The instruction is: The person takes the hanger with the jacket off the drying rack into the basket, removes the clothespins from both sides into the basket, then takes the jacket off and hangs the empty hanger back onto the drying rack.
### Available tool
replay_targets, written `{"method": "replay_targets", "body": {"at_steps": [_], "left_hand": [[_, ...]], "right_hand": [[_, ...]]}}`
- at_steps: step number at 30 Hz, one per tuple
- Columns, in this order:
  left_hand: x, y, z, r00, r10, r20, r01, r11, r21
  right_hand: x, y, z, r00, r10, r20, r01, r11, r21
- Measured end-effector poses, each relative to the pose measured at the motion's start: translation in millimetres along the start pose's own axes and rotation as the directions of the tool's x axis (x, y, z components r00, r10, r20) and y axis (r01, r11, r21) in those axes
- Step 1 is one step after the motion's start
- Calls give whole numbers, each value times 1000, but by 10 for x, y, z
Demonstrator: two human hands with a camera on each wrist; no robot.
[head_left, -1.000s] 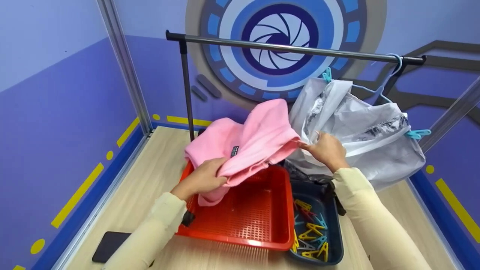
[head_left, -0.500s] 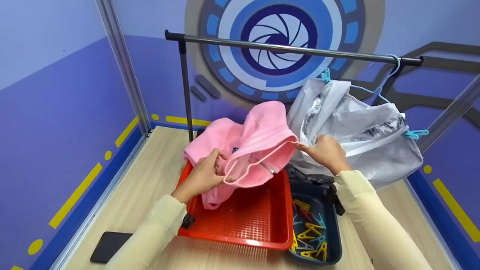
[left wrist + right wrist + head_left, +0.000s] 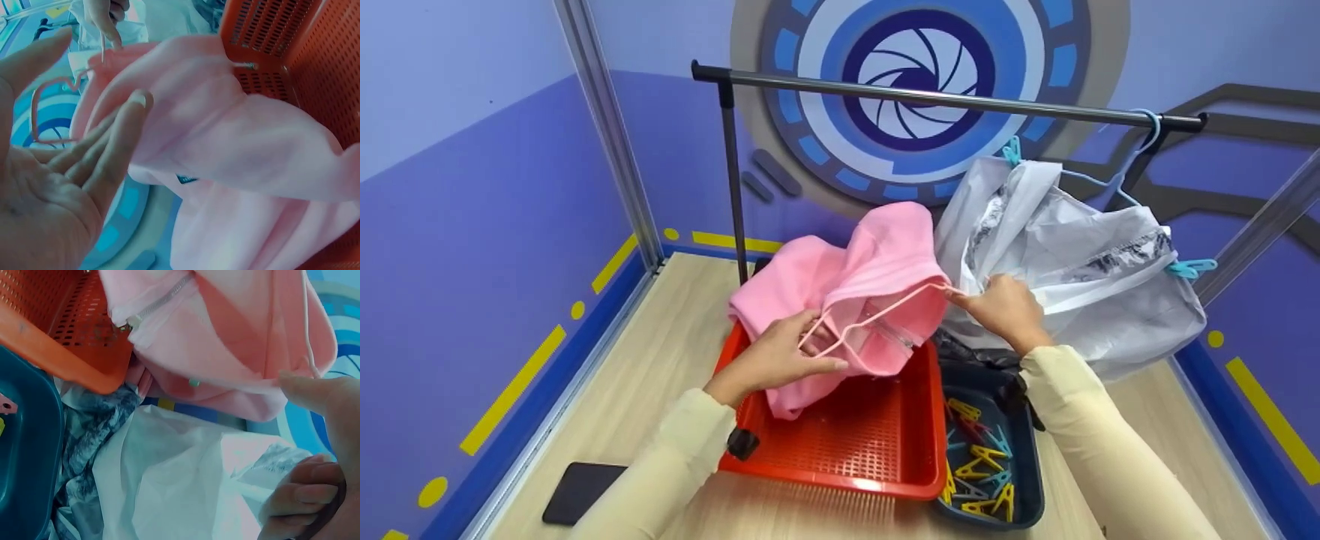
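A pink garment (image 3: 810, 277) with a metal zipper lies partly over the left and back of a red basket (image 3: 847, 480), its opening facing the front. A thin pink hanger (image 3: 885, 305) crosses that opening. My right hand (image 3: 1005, 311) pinches the hanger at the garment's right edge, fingers curled. At the opening's left side, my left hand (image 3: 772, 356) has its thumb apart from its fingers. The left wrist view shows this hand (image 3: 67, 174) with extended fingers beside the garment (image 3: 242, 140) and the hanger's bent end (image 3: 35, 112).
A white plastic-like item (image 3: 1080, 300) hangs by turquoise clips from a blue hanger (image 3: 1126, 169) on the rack bar (image 3: 922, 95). Right of the basket, a dark blue bin (image 3: 1039, 495) holds several coloured clothespins. A black flat object (image 3: 581, 491) lies at front left.
The garment's opening has spread, and more of the hanger shows across it. My left hand has loosened from the cloth's edge, its thumb now extended. My right hand has shifted slightly left.
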State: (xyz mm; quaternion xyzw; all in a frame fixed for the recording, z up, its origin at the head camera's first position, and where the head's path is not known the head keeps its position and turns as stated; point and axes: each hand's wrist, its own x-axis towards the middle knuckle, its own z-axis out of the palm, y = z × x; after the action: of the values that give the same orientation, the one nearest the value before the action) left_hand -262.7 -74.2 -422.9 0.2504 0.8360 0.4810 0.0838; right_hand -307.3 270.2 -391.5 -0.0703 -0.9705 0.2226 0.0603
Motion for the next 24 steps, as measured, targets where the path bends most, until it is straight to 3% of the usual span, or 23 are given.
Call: {"method": "replay_targets", "body": {"at_steps": [5, 10, 16, 24], "left_hand": [[22, 64, 44, 999, -42, -3, 42, 999, 12], [40, 95, 70, 995, -93, -34, 96, 992, 78], [69, 82, 82, 994, -94, -51, 101, 982, 157], [85, 79, 78, 992, -96, -78, 109, 977, 185]], "right_hand": [[-43, -61, 20, 1000, -5, 20, 5, 1000, 22], [-92, -117, 23, 1000, 7, 16, -7, 1000, 9], [-152, -187, 47, 1000, -22, -3, 22, 999, 26], [-233, -267, 18, 994, -106, -33, 107, 994, 37]]}}
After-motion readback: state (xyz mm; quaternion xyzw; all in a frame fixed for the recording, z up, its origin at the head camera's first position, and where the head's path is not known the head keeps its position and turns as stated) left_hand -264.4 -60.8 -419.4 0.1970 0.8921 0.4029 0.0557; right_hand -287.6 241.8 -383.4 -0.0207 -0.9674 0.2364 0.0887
